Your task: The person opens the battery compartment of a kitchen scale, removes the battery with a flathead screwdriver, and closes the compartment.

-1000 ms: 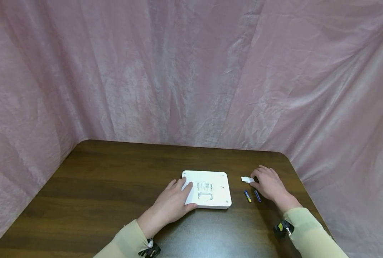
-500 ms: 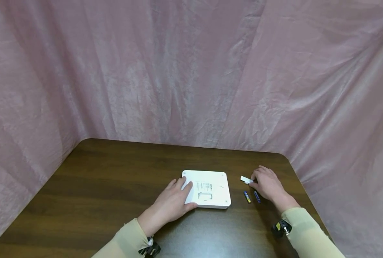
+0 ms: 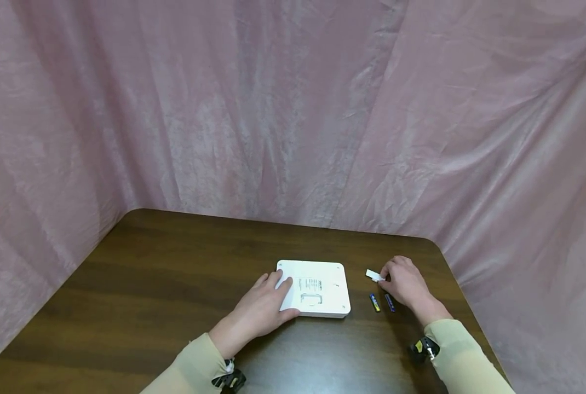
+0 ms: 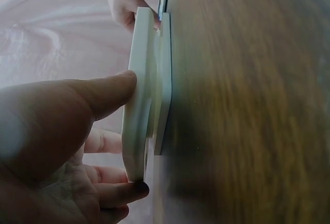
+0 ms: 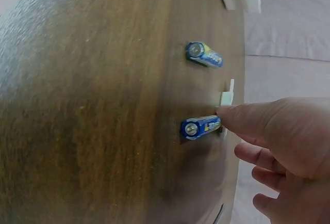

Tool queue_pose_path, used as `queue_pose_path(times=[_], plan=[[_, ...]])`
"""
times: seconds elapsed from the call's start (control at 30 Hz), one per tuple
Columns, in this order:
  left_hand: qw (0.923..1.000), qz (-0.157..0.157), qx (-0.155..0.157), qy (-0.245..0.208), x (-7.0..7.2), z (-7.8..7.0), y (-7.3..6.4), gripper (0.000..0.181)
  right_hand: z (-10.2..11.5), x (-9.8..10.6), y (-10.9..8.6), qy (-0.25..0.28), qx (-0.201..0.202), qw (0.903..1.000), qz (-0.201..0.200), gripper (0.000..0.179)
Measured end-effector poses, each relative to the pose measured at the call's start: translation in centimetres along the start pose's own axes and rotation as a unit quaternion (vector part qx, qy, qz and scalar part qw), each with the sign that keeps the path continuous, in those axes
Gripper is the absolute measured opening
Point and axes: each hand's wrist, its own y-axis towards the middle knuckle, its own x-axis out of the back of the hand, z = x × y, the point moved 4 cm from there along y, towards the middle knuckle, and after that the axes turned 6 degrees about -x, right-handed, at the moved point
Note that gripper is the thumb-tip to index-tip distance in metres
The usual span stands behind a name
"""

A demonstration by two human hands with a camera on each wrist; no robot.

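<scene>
A white kitchen scale [image 3: 328, 282] lies face down on the table, its printed label and an outlined recess turned up. My left hand [image 3: 256, 309] grips its near left corner; in the left wrist view the thumb [image 4: 116, 91] presses on the side edge. To the right, my right hand [image 3: 407, 283] pinches a small white battery cover [image 3: 372, 274] with a tab, just at the tabletop. Fingers partly hide the cover. Two blue-and-yellow batteries lie apart nearer me: a left battery [image 5: 205, 54] and a right battery [image 5: 202, 127], the latter close to the right thumb.
The brown wooden table [image 3: 174, 273] has rounded far corners. Pink curtain [image 3: 273, 137] hangs behind it and along both sides. Dark wrist devices are strapped at both sleeves.
The right hand has turned the battery cover slightly, so it now slants instead of lying level. The left hand keeps its grip on the scale. The head view has shifted a little.
</scene>
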Motion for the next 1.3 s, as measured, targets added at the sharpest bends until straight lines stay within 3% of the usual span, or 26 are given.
queue_pose_path(times=[0.17, 0.37, 0.63, 0.93, 1.3], plan=[[1.0, 0.002, 0.004, -0.005, 0.0, 0.1, 0.0, 0.078, -0.2, 0.0, 0.0, -0.012, -0.014, 0.9998, 0.009, 0.023], [1.0, 0.0, 0.007, -0.006, 0.0, 0.0, -0.1, 0.078, 0.0, 0.3, 0.2, -0.012, -0.002, 0.9998, 0.017, 0.018], [1.0, -0.006, -0.001, -0.002, 0.1, -0.2, 0.1, 0.078, -0.2, 0.8, 0.7, -0.015, -0.033, 0.9976, 0.059, 0.017], [1.0, -0.003, 0.0, -0.006, 0.1, -0.5, -0.2, 0.078, -0.1, 1.0, 0.2, -0.037, -0.075, 0.9935, 0.078, 0.021], [1.0, -0.008, -0.002, -0.004, 0.2, -0.3, -1.1, 0.077, 1.2, 0.9, 0.5, -0.032, -0.091, 0.9911, 0.092, 0.02]])
